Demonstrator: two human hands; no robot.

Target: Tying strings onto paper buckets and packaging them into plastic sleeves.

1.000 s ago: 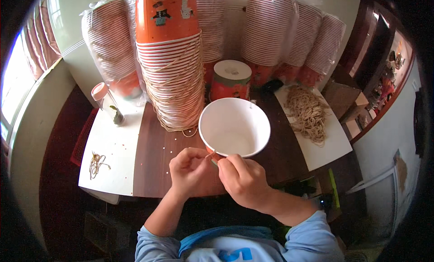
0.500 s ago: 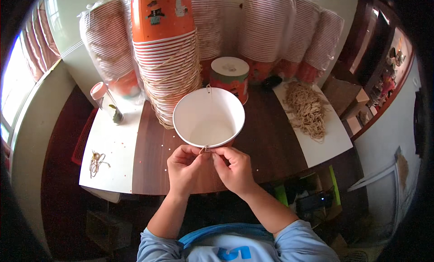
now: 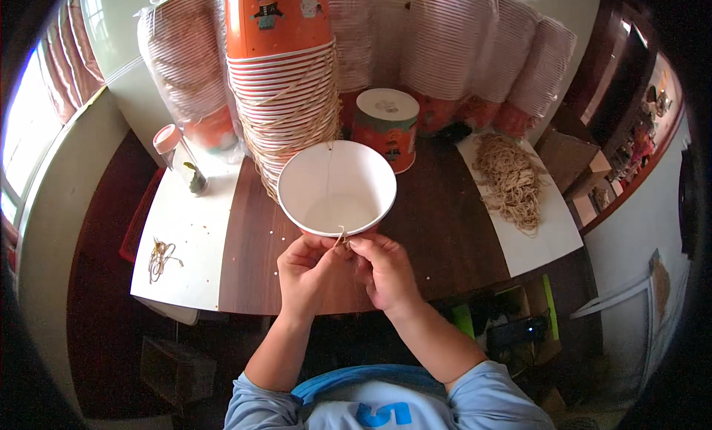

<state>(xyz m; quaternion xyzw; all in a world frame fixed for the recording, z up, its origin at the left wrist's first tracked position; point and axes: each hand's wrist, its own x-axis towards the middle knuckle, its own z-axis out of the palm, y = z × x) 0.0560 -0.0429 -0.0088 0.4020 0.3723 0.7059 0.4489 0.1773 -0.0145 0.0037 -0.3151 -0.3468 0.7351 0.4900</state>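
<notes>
A white-lined paper bucket (image 3: 337, 178) stands before me, its open mouth tilted my way. A tan string (image 3: 342, 236) comes up at its near rim. Both my left hand (image 3: 305, 265) and my right hand (image 3: 382, 265) pinch this string just outside the rim, fingertips almost touching. How the string is looped between the fingers is partly hidden. On the bucket's far rim there is a small hole with a thin strand hanging down the inside wall.
Behind the bucket rises a tall stack of orange buckets (image 3: 285, 89) with strings. A lidded bucket (image 3: 386, 118) stands beside it. Wrapped stacks (image 3: 445, 44) line the wall. A string heap (image 3: 508, 178) lies right; a clear jar (image 3: 182, 159) and loose string (image 3: 161, 259) lie left.
The bucket has shifted slightly left relative to the table. My right fingers have curled and moved up a little at the string; my left hand keeps its pinch.
</notes>
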